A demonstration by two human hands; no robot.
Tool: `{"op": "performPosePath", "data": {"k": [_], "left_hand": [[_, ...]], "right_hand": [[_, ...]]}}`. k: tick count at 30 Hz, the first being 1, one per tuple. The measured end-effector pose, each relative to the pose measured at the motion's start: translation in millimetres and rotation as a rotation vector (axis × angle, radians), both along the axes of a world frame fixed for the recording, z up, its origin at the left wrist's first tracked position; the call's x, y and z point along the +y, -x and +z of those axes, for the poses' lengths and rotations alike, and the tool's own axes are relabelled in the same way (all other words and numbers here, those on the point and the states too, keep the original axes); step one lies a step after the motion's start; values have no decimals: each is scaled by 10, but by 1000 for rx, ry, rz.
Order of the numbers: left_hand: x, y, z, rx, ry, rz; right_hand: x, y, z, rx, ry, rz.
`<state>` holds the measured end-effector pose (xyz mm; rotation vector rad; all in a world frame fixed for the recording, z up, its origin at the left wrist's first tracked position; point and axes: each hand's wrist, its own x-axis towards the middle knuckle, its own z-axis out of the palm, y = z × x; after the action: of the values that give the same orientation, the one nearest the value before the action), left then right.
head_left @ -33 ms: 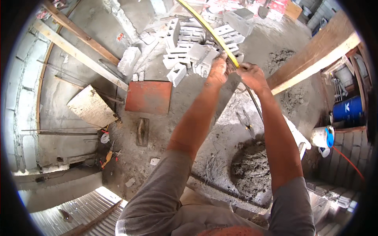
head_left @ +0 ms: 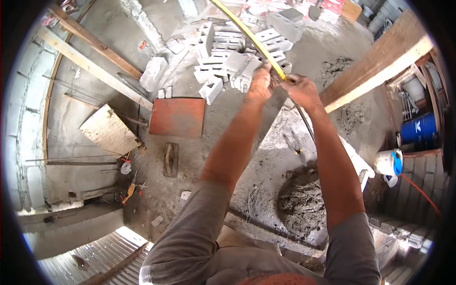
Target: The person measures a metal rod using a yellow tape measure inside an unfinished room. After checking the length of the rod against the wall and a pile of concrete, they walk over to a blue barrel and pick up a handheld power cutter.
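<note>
A yellow tape measure blade (head_left: 242,27) runs from the upper edge down to my two hands. My left hand (head_left: 261,85) is closed round it near its lower end. Close beside, my right hand (head_left: 301,90) pinches the blade's end with bent fingers. Out from under the right hand a thin dark rod (head_left: 305,122) slopes down past my forearm; how it meets the blade is hidden by the fingers. Below the hands, pliers (head_left: 296,148) with spread handles lie on a pale, mortar-dusted slab (head_left: 268,164). A heap of wet mortar (head_left: 304,202) sits on its nearer part.
Hollow concrete blocks (head_left: 211,89) are piled beyond my hands. A reddish board (head_left: 177,118) and a wooden float (head_left: 171,160) lie on the floor at left. Timber beams slant in at left, and a thick post (head_left: 375,66) at right. Farther right are a white bucket (head_left: 384,164) and blue drum (head_left: 419,129).
</note>
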<state>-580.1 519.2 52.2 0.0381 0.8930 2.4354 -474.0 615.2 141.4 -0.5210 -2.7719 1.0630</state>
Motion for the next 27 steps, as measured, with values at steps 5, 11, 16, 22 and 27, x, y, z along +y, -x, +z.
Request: {"op": "performPosePath", "data": {"k": [5, 11, 16, 22, 27], "left_hand": [[-45, 262, -475, 240, 271, 33], [386, 386, -605, -111, 101, -41], [774, 3, -769, -107, -53, -237], [1098, -568, -959, -104, 109, -241], [1080, -1188, -1108, -96, 282, -210]], "right_hand": [[160, -386, -1, -225, -109, 30], [1012, -2379, -370, -320, -171, -129], [1729, -4434, -656, -511, -128, -308], [2168, -6539, -1341, -473, 37, -519], [2285, -7525, -1896, -465, 170, -599]]}}
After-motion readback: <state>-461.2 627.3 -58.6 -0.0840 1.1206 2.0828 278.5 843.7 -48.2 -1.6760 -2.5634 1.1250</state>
